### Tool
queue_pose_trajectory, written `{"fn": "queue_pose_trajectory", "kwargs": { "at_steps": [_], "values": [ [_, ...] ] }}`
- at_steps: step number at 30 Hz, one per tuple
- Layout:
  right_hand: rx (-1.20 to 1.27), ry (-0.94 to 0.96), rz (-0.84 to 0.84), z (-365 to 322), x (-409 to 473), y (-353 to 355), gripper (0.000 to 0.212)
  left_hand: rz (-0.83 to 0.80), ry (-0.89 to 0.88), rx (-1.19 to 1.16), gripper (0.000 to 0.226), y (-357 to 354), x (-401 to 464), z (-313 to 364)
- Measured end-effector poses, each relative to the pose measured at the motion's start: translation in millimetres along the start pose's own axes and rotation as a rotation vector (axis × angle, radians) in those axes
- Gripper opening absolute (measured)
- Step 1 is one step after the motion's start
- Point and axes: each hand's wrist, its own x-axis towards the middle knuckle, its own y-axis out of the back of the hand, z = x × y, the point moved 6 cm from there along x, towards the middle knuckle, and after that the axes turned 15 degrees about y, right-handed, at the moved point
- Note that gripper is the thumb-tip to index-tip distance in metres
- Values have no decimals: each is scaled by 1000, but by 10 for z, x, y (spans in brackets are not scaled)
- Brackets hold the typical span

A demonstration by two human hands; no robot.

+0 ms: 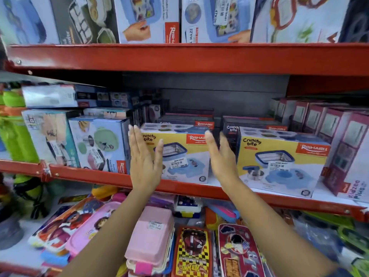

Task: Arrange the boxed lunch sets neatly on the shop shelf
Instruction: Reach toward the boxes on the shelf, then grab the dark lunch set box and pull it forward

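Observation:
A yellow "Crunchy bite" lunch set box [179, 148] stands at the front of the middle red shelf [89, 173]. My left hand [142, 156] is flat and open in front of its left end. My right hand [220, 154] is open by its right end, fingers apart. Neither hand grips the box. A second "Crunchy bite" box [283, 158] stands to the right with a gap between the two. More such boxes [187, 121] are stacked behind them.
A pale blue lunch box carton [99, 144] stands close on the left. Maroon "Kidzee" boxes [343, 148] line the right. Larger boxes [147, 19] fill the upper shelf. Pink and printed lunch boxes [151, 238] lie on the shelf below my arms.

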Motion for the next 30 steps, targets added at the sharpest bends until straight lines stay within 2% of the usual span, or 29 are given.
{"fn": "queue_pose_trajectory", "kwargs": {
  "at_steps": [2, 4, 6, 8, 9, 10, 13, 14, 16, 17, 18, 20, 22, 26, 30],
  "values": [
    [171, -298, -23, 128, 42, -72, 98, -63, 144, -134, 75, 33, -4, -40],
    [276, -451, -87, 105, 60, -90, 95, -103, 187, -224, 72, 56, -17, -77],
    [297, -454, -134, 84, 92, -61, 65, -127, 265, -363, 73, 135, 3, -126],
    [328, -342, -157, 16, 95, 12, 30, -204, 401, -541, 78, 223, 35, -189],
    [353, -277, -147, -8, 88, 73, 19, -273, 458, -634, 75, 281, 23, -173],
    [365, -212, -145, -2, 72, 145, 17, -354, 479, -668, 72, 330, 24, -164],
    [403, -1, -245, -23, -23, 281, 69, -530, 498, -638, 63, 463, 41, -108],
    [391, 60, -287, -25, -59, 299, 81, -549, 491, -605, 55, 475, 73, -100],
    [389, 155, -329, -49, -100, 318, 91, -545, 457, -553, 29, 450, 144, -101],
    [397, 177, -322, -63, -110, 326, 91, -540, 429, -550, 15, 433, 170, -97],
    [409, 181, -292, -49, -102, 323, 89, -530, 394, -537, 14, 413, 198, -109],
    [413, 139, -202, -30, -72, 303, 80, -524, 321, -498, 36, 362, 215, -143],
    [333, 90, -89, 50, -48, 232, 68, -505, 271, -438, 49, 265, 231, -250],
    [-12, 91, 91, 292, -18, 79, 60, -490, 229, -345, 61, 17, 208, -395],
    [-175, 106, 143, 476, -14, -9, 52, -420, 215, -244, 64, -131, 158, -481]
  ]
}}
